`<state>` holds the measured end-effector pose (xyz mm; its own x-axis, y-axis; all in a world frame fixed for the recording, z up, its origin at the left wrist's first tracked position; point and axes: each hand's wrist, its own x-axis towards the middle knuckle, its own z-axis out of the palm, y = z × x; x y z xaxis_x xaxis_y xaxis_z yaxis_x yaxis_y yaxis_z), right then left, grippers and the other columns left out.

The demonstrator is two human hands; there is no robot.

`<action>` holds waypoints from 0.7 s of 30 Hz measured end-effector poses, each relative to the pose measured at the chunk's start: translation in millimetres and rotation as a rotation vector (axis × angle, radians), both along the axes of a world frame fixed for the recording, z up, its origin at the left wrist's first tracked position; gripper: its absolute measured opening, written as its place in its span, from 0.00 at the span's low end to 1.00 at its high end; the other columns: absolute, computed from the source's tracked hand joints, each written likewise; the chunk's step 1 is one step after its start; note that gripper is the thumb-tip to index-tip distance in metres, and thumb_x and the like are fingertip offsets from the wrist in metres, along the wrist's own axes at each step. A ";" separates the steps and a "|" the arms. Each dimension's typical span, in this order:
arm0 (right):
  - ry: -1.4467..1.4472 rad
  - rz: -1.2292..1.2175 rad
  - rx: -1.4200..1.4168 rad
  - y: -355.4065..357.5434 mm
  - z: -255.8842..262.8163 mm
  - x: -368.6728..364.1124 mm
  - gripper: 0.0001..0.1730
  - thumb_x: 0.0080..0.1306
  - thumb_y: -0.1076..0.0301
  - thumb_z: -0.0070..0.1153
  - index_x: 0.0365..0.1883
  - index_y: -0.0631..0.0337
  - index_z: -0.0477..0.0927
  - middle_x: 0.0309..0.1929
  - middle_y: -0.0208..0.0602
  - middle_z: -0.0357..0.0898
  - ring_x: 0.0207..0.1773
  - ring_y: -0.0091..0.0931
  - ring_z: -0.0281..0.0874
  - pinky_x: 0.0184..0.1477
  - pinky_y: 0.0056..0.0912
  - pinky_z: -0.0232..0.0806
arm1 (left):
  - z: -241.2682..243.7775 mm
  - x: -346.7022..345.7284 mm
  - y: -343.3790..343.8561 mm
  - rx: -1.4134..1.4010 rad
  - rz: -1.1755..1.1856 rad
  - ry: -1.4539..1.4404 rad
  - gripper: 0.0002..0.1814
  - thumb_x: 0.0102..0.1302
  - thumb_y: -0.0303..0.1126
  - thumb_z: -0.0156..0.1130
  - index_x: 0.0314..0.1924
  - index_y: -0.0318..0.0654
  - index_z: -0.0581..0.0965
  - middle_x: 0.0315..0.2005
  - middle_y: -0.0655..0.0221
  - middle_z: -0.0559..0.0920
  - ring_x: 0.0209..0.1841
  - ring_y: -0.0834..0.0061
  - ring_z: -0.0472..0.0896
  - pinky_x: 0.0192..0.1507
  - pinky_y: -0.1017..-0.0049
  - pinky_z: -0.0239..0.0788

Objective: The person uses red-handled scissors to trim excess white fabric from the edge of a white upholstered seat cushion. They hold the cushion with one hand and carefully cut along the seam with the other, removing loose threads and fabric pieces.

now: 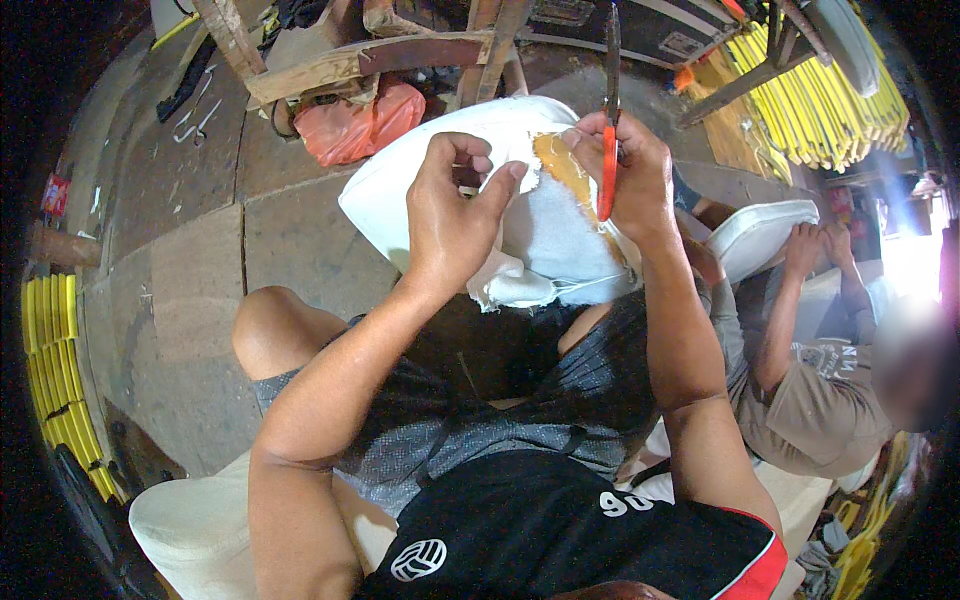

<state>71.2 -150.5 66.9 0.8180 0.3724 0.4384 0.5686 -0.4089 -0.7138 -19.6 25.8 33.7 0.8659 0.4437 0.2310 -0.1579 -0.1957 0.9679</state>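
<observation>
Before me, above my lap, is a cushion with a white cover [405, 176]. Its near side shows a pale grey fabric panel [555, 225] and an orange-tan strip [559, 161] bordered by frayed cloth. A loose white fabric flap [499, 281] with stringy threads hangs at the bottom. Over the cover's left part is my left hand [454, 210], fingers curled and thumb apart, with nothing visible in it. My right hand [641, 172] holds red-handled scissors [608, 165], seen edge-on with the dark blade pointing up. Its thumb and fingertips are close to the frayed edge.
A co-worker [810, 375] sits at right, hands on another white cushion [765, 232]. Wooden frames [375, 64] and a red plastic bag [360, 124] lie ahead. Metal scissors [196, 124] rest on the board floor [195, 277]. Yellow strips are stacked at right [825, 97] and left [60, 367].
</observation>
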 end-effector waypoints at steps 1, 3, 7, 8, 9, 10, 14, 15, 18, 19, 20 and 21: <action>0.019 0.008 0.025 -1.1 -2.5 1.1 0.08 0.67 0.68 0.68 0.39 0.62 0.84 0.31 0.23 0.80 0.34 0.14 0.74 0.37 0.19 0.69 | 1.4 0.7 1.6 0.021 -0.006 0.031 0.15 0.62 0.31 0.74 0.40 0.33 0.77 0.30 0.66 0.80 0.31 0.77 0.78 0.36 0.73 0.72; 0.037 0.011 0.042 -2.7 -4.7 2.3 0.07 0.68 0.69 0.68 0.39 0.62 0.84 0.31 0.23 0.80 0.34 0.14 0.74 0.37 0.19 0.68 | 4.7 1.2 4.5 0.056 -0.044 0.084 0.14 0.63 0.32 0.74 0.39 0.32 0.78 0.28 0.67 0.81 0.30 0.78 0.77 0.35 0.74 0.71; -0.012 -0.008 0.011 -4.7 -7.5 6.8 0.07 0.68 0.69 0.67 0.39 0.63 0.84 0.31 0.22 0.80 0.34 0.14 0.74 0.36 0.19 0.68 | -2.3 6.3 10.1 0.121 -0.091 -0.012 0.12 0.66 0.33 0.71 0.36 0.31 0.78 0.26 0.67 0.81 0.29 0.80 0.75 0.34 0.74 0.70; -0.036 -0.013 0.002 -4.6 -8.1 8.1 0.07 0.68 0.69 0.67 0.39 0.63 0.84 0.31 0.22 0.80 0.34 0.14 0.74 0.36 0.19 0.68 | -3.0 5.9 11.6 0.103 -0.112 0.000 0.12 0.67 0.33 0.70 0.37 0.31 0.78 0.26 0.67 0.81 0.29 0.80 0.76 0.34 0.74 0.70; -0.027 -0.019 -0.004 -4.6 -6.6 7.6 0.07 0.68 0.68 0.67 0.39 0.63 0.84 0.30 0.22 0.80 0.34 0.13 0.73 0.36 0.19 0.68 | -2.0 6.0 12.3 0.082 -0.135 0.012 0.11 0.68 0.33 0.69 0.37 0.31 0.78 0.27 0.67 0.81 0.30 0.80 0.76 0.35 0.74 0.71; -0.019 -0.025 -0.010 -4.3 -3.2 6.6 0.08 0.69 0.68 0.67 0.39 0.63 0.84 0.30 0.23 0.80 0.34 0.13 0.73 0.36 0.19 0.68 | -1.8 6.2 12.7 0.061 -0.159 0.023 0.11 0.68 0.33 0.68 0.38 0.31 0.78 0.27 0.67 0.81 0.30 0.80 0.76 0.36 0.74 0.71; -0.013 -0.061 -0.031 -6.1 -1.3 5.6 0.08 0.69 0.66 0.67 0.39 0.62 0.84 0.30 0.23 0.80 0.33 0.13 0.73 0.36 0.19 0.68 | -9.2 9.9 11.4 0.002 -0.196 -0.005 0.10 0.69 0.32 0.66 0.39 0.31 0.78 0.29 0.67 0.81 0.34 0.80 0.77 0.39 0.75 0.71; 0.019 -0.062 -0.035 -6.4 -0.5 5.5 0.09 0.68 0.66 0.67 0.39 0.62 0.84 0.30 0.24 0.81 0.33 0.14 0.73 0.37 0.20 0.68 | -10.2 10.4 10.9 -0.008 -0.198 -0.004 0.10 0.70 0.32 0.66 0.40 0.31 0.78 0.29 0.66 0.81 0.34 0.80 0.77 0.39 0.75 0.71; 0.092 -0.102 -0.092 -7.1 7.0 -0.7 0.09 0.67 0.67 0.68 0.40 0.63 0.84 0.32 0.26 0.82 0.34 0.17 0.75 0.39 0.23 0.70 | -8.3 10.5 6.3 -0.049 -0.178 0.001 0.10 0.70 0.31 0.66 0.41 0.31 0.78 0.31 0.66 0.82 0.36 0.80 0.77 0.40 0.75 0.71; 0.103 -0.134 -0.141 -5.1 14.9 -6.1 0.10 0.66 0.67 0.68 0.40 0.63 0.84 0.32 0.27 0.82 0.35 0.17 0.76 0.40 0.24 0.71 | -8.2 9.9 5.4 -0.065 -0.163 0.004 0.10 0.70 0.31 0.66 0.41 0.31 0.78 0.32 0.65 0.82 0.36 0.80 0.77 0.39 0.75 0.71; 0.113 -0.166 -0.191 -3.7 20.7 -11.4 0.10 0.66 0.67 0.68 0.40 0.64 0.83 0.33 0.28 0.82 0.35 0.18 0.77 0.41 0.25 0.71 | -10.4 10.5 5.6 -0.056 -0.162 -0.011 0.10 0.70 0.31 0.66 0.42 0.31 0.78 0.32 0.65 0.82 0.36 0.80 0.77 0.40 0.75 0.71; 0.128 -0.122 -0.228 -7.2 24.7 -14.7 0.11 0.65 0.67 0.68 0.41 0.64 0.83 0.33 0.29 0.83 0.36 0.19 0.78 0.42 0.26 0.71 | -13.4 11.5 6.1 -0.047 -0.159 -0.029 0.10 0.69 0.31 0.66 0.42 0.31 0.77 0.32 0.65 0.82 0.36 0.79 0.77 0.40 0.75 0.71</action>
